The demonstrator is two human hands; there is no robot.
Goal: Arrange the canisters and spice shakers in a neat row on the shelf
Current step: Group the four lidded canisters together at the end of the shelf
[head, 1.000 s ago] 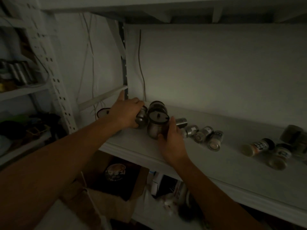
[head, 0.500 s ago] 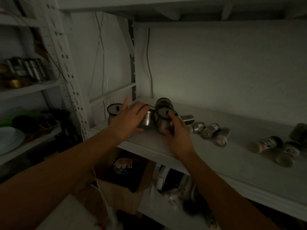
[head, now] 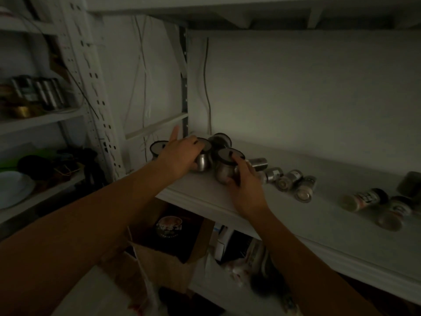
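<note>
Several round steel canisters with dark-rimmed lids cluster at the left end of the white shelf (head: 227, 201). My left hand (head: 180, 156) is wrapped over one canister (head: 202, 161). My right hand (head: 246, 183) grips the front canister (head: 224, 165) from its right side. One more canister (head: 157, 148) stands at the far left, and another (head: 219, 140) sits behind. Several small steel shakers (head: 289, 180) lie on their sides to the right. Two labelled spice shakers (head: 364, 199) lie tipped further right.
A dark jar (head: 410, 183) sits at the shelf's far right. A perforated white upright (head: 91, 87) stands to the left, beside side shelves with tins (head: 38, 92) and a plate (head: 13, 188). An open cardboard box (head: 168, 247) sits below the shelf.
The view has shifted right, so the canisters appear further right in frame. Both hands stay on the same canisters, which stand upright and close together near the shelf's left end.
</note>
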